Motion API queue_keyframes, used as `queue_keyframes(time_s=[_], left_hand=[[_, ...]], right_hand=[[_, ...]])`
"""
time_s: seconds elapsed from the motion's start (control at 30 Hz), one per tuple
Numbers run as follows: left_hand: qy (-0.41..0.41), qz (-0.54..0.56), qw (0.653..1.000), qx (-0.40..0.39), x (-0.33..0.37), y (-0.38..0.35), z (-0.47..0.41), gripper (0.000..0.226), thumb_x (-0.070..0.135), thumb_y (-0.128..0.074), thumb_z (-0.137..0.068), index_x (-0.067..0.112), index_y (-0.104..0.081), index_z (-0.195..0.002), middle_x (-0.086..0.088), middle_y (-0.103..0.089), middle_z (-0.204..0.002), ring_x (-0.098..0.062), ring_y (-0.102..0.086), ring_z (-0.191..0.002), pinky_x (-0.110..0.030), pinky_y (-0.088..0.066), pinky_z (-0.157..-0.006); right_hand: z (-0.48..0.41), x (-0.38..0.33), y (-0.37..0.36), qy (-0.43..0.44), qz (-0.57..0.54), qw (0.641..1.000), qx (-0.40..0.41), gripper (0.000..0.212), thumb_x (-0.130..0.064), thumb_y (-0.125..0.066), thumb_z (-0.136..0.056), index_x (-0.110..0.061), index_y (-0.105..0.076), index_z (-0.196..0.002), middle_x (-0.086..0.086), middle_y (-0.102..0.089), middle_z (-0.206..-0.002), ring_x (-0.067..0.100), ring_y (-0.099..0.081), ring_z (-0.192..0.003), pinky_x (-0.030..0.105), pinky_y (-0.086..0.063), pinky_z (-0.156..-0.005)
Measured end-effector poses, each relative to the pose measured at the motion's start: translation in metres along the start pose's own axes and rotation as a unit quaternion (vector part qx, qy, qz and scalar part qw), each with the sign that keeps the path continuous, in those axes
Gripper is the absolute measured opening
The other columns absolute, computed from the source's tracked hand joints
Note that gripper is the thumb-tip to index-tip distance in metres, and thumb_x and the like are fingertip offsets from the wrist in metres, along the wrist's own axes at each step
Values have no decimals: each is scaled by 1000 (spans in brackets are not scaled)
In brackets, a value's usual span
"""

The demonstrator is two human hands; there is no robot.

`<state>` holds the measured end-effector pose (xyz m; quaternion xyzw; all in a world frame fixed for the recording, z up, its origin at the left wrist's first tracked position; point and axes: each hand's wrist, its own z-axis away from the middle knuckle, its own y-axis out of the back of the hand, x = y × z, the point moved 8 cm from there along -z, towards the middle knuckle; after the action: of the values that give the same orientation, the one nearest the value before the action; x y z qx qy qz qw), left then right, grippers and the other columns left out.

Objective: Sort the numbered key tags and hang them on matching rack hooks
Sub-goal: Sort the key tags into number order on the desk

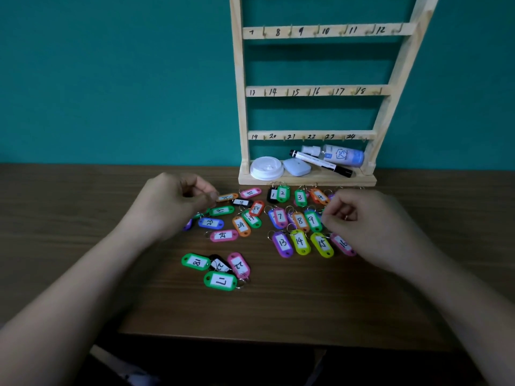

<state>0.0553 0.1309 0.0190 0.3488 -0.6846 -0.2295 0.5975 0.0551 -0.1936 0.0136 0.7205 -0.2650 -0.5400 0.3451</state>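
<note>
Lid, marker and spray bottle crowd the rack base, key tags strewn just before it; left hand pinches an orange tag, right hand curled among them, grasp unclear.

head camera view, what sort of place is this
Likely a desk at home or in an office: a wooden table against a teal wall, a numbered key rack, a marker and spray bottle on its base.

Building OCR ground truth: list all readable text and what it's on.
"7" to "12": top bar of rack
"13" to "18": middle bar
"19" to "24": bottom bar
"75": spray bottle
"13": purple tag
"14": yellow tag
"7": pink tag
"17": nearest green tag
Marker print: too small.
Other tags: numbered, several blurred.
</note>
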Motion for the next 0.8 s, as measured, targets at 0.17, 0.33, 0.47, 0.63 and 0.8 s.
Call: queue_keyframes(time_s=[0.17, 0.33, 0.47, 0.63, 0.8], left_hand=[[-2, -44, 999, 4, -17, 3, -11, 6, 29, -77, -94, 34, -79, -91, 17, -77, -84, 3, -69, -86, -21, -51, -77], [0, -75, 997, -9, -30, 2, -18, 10, 21, -76, -93, 31, -79, -97, 17, -77, -90, 3, -69, -93, -14, -46, -78], [6, -94, 996, 1, -38, 3, -22, 10, 23, -75, -94, 32, -78, -97, 19, -75, -91, 10, -63, -89, -6, -41, -73], [40, -115, 992, -18, -48, 4, -23, 5, 30, -76, -94, 34, -76, -98, 18, -72, -89, -3, -65, -89, -15, -42, -69], [59, -114, 989, -69, -49, -4, -20, 15, 39, -84, -87, 31, -73, -95, 15, -74, -84, -2, -67, -85, -18, -45, -67]], right_hand=[[-3, -24, -24, 41, -1, 999, -10, 12, -27, -74, -95, -34, -73, -86, -16, -67, -79, -8, -59, -85, 13, -41, -60], [-3, -52, -52, 89, 15, 995, -43, 8, -26, -72, -96, -33, -75, -95, -17, -65, -88, -4, -59, -85, 13, -42, -69], [1, -69, -72, 127, 11, 990, -60, 10, -25, -73, -96, -33, -77, -102, -17, -61, -95, -4, -56, -88, 14, -40, -74], [1, -77, -86, 143, 15, 988, -62, 11, -27, -72, -97, -32, -77, -106, -17, -60, -97, -4, -56, -93, 11, -40, -76], [-3, -77, -86, 134, 13, 989, -59, 11, -28, -72, -97, -33, -77, -105, -18, -59, -96, -7, -55, -90, 11, -37, -70]])
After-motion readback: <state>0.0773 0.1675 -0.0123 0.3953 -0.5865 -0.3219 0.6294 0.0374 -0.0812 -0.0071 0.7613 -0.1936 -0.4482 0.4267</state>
